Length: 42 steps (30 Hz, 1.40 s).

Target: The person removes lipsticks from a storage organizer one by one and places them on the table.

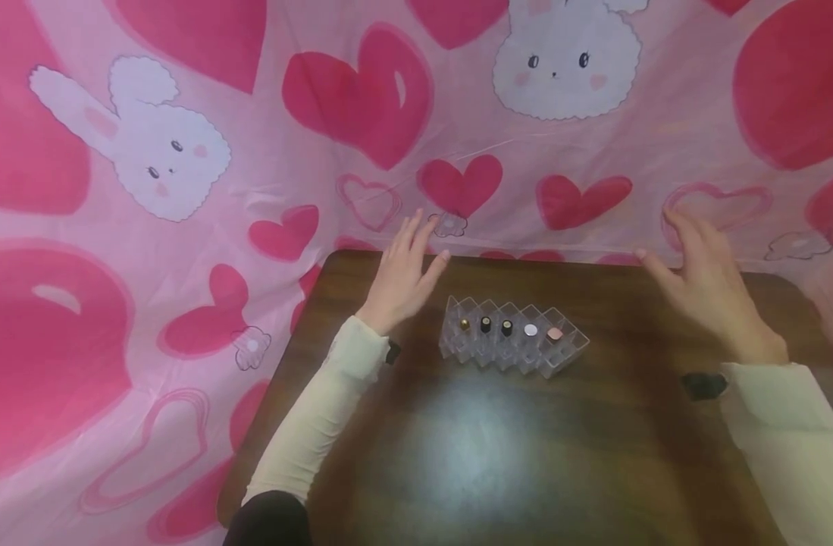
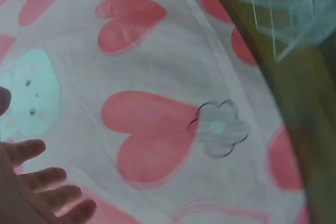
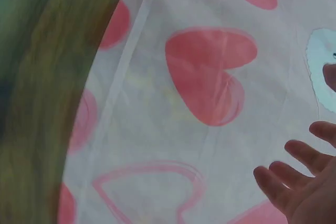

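A clear plastic lipstick organizer [image 1: 446,337] with diamond-shaped slots stands on the wooden table [image 1: 593,455]. One row of it holds several lipsticks: a gold cap [image 1: 465,324] at the left, black caps [image 1: 486,325], a white cap [image 1: 530,331] and a pink cap [image 1: 555,334]. My left hand [image 1: 401,284] is raised just left of the organizer, fingers extended, touching nothing visible. Well to its right, my right hand [image 1: 716,292] is also raised with spread, relaxed fingers and holds nothing. Both wrist views show loose fingers [image 2: 50,179] with no object in them.
Behind the table and along its left side hangs a pink cloth [image 1: 280,152] printed with hearts and rabbits. Dark wrist straps [image 1: 705,385] show at the sleeve cuffs. A bright reflection lies on the tabletop in front of the organizer.
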Tool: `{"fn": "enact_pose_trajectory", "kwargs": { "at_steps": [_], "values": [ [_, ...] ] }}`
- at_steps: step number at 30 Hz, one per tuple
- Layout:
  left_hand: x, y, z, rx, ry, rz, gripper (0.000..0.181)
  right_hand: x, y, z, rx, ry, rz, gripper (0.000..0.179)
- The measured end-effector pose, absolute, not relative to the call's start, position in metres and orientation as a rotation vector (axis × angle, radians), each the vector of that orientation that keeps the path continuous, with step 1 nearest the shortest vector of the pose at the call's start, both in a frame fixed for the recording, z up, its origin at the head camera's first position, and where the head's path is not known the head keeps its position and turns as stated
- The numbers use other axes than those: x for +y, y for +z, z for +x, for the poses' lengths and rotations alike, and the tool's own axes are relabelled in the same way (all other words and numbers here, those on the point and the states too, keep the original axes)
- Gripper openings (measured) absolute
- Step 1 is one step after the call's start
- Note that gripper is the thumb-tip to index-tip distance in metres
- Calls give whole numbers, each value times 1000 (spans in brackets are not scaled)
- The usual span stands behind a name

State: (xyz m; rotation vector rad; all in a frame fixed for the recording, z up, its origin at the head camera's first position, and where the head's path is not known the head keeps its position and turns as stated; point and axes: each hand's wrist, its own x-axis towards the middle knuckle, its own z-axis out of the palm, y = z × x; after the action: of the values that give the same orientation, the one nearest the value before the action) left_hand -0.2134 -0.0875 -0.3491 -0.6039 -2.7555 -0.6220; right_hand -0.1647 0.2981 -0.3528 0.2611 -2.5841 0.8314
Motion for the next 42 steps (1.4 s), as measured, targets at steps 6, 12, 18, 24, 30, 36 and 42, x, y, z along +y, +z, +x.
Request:
{"fn": "enact_pose_trajectory", "kwargs": {
  "at_steps": [6, 12, 18, 24, 30, 36, 42],
  "values": [
    [-97, -380, -212, -2591, -1185, -523, 44, 285, -383, -149, -2437, 1012, 30, 44],
    [-103, -428, -204, -2499, -1712, -195, 30, 268, -424, -136, -2441, 1303, -285, 37],
    [-95, -478, -195, -2678, -1700, -47, 30, 248, -470, -130, -2679, 1335, -175, 39],
    [-81, -507, -187, -2772, -1577, -126, 34, 227, -497, -132, -2698, 1168, 58, 30],
    [-74, -516, -186, -2769, -1334, -276, 41, 217, -501, -134, -2652, 1161, 51, 30],
    [-68, -521, -187, -2807, -1130, -448, 52, 213, -504, -133, -2639, 1094, 110, 31],
    [-57, -521, -189, -2874, -752, -609, 65, 206, -509, -132, -2659, 984, 112, 35]
  ]
}}
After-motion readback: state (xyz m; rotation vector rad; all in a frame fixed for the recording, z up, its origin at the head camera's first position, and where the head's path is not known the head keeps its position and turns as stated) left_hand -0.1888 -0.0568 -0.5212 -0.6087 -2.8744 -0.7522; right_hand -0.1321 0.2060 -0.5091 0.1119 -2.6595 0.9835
